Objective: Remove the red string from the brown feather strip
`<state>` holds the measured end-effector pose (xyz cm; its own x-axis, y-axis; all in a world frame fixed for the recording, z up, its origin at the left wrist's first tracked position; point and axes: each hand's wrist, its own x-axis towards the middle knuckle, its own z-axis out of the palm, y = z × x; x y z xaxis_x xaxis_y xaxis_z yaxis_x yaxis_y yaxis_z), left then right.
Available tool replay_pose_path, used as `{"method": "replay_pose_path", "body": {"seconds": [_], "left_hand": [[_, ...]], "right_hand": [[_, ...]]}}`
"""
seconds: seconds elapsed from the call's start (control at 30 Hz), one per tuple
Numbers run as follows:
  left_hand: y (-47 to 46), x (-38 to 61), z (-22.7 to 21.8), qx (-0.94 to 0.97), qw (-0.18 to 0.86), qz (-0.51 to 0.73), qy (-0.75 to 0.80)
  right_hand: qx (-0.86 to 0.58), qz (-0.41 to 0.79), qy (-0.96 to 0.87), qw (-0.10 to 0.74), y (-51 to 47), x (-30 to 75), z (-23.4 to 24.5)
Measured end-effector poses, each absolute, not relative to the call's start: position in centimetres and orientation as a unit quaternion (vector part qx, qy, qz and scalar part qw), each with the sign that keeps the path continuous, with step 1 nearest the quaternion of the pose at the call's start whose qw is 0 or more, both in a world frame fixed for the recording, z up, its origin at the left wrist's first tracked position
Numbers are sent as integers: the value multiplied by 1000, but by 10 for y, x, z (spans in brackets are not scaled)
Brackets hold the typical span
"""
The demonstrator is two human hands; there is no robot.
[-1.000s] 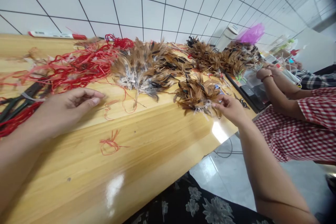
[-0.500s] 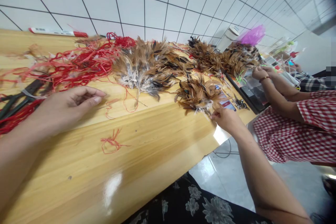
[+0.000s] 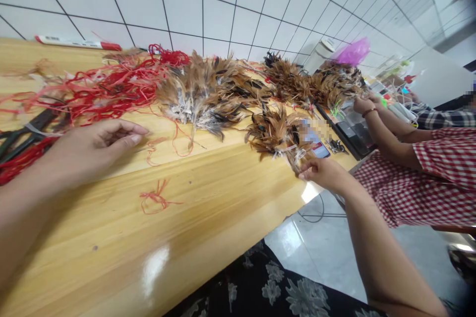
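Observation:
My left hand (image 3: 109,141) hovers over the table at the left, its thumb and index fingertips nearly together. Whether something thin sits between them I cannot make out. Beside its wrist lie black-handled scissors (image 3: 31,131) and a heap of red strings (image 3: 115,84). At the right, my right hand (image 3: 323,173) has its fingers closed at the quill end of a feather (image 3: 293,162), at the base of a small pile of brown feathers (image 3: 275,131). A bigger pile of brown and grey feathers (image 3: 208,91) lies between my hands. A loose red string (image 3: 156,200) rests in front.
A red-and-white marker (image 3: 78,42) lies along the tiled wall. More feathers (image 3: 316,81) stretch to the back right, near a pink plastic bag (image 3: 353,52). A phone (image 3: 320,148) and small scissors (image 3: 337,146) lie past my right hand. A person in a checked garment (image 3: 446,173) sits at the right.
My right hand has shifted slightly down, away from the small feather pile, and more quill shows by its fingertips. The left hand keeps nearly the same pose. The view has shifted slightly.

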<state>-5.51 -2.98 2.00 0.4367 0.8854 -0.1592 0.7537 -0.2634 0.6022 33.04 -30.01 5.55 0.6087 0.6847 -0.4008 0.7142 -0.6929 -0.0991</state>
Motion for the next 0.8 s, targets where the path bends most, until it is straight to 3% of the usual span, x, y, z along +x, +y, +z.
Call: {"method": "replay_pose_path", "body": {"seconds": [0.3, 0.47, 0.63, 0.8], "left_hand": [[-34, -51, 29, 780, 314, 89, 534], [-30, -52, 25, 780, 322, 82, 530], [-29, -53, 24, 786, 297, 83, 535], [-25, -55, 18, 795, 299, 80, 521]], "right_hand": [[881, -155, 427, 131, -295, 301, 56], [859, -181, 478, 15, -303, 305, 71], [901, -66, 423, -76, -291, 319, 63], [932, -55, 359, -8, -275, 323, 40]]}}
